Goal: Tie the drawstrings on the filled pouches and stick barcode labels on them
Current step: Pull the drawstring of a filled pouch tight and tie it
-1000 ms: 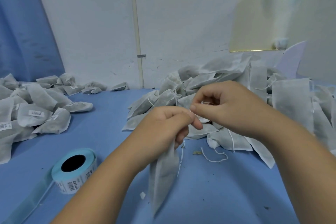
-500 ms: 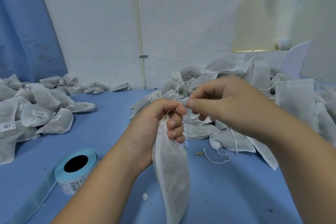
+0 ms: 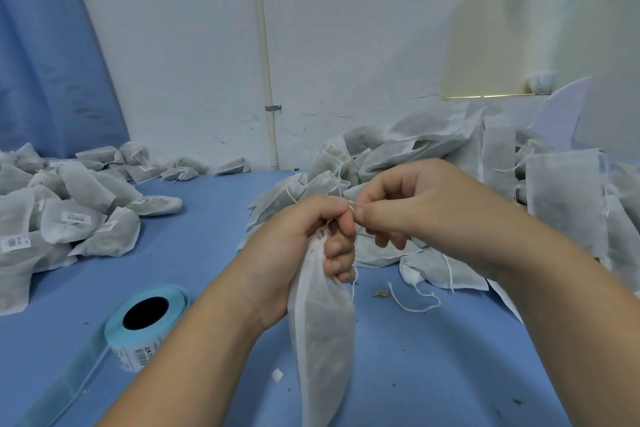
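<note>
Head view: left hand (image 3: 294, 246) grips the gathered neck of a filled pouch (image 3: 323, 340) hanging above the desk's (image 3: 214, 211) near edge; right hand (image 3: 415, 208) pinches its drawstring (image 3: 350, 209) beside the left fingers.

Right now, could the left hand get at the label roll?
Probably not yet: the left hand grips the pouch neck. The label roll lies just left of its forearm, nothing between, so once freed it should reach.

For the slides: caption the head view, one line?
Tying: left hand grips a filled pouch by its neck, right hand pinches its drawstring; label roll sits on the blue table.
</note>
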A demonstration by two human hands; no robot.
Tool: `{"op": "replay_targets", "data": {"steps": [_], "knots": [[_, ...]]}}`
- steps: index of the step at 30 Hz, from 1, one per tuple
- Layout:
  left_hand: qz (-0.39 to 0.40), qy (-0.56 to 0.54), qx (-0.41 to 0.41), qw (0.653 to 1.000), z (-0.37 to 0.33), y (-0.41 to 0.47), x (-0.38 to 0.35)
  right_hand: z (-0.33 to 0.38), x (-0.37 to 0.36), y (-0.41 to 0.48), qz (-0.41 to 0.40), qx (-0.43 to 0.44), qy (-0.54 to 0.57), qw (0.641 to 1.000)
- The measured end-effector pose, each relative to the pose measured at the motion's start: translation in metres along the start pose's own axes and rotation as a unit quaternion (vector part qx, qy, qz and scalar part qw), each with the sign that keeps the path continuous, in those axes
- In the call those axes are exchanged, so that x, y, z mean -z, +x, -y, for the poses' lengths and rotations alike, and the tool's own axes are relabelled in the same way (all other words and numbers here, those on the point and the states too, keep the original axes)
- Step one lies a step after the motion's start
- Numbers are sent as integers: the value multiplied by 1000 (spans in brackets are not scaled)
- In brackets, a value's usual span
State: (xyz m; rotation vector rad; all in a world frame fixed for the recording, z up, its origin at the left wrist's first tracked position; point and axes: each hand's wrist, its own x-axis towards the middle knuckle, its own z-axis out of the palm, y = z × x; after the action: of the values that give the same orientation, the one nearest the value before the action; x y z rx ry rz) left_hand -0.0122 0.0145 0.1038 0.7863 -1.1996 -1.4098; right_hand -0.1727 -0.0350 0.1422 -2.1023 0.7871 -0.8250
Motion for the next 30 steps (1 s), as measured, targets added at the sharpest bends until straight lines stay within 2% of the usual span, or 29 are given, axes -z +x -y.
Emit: {"op": "replay_targets", "data": {"steps": [8,14,23,30], "knots": [[11,18,22,1000,-2,1,1,-2,1,-1,31,-3,11,999],[-31,57,35,997,-8,-1,6,-2,4,-2,46,-14,2,999],[-91,97,11,991,-8,-2,0,-5,6,-2,43,-41,-24,998],[-90,90,4,992,-9,-3,-3,-3,6,-3,21,-44,-4,999]]}}
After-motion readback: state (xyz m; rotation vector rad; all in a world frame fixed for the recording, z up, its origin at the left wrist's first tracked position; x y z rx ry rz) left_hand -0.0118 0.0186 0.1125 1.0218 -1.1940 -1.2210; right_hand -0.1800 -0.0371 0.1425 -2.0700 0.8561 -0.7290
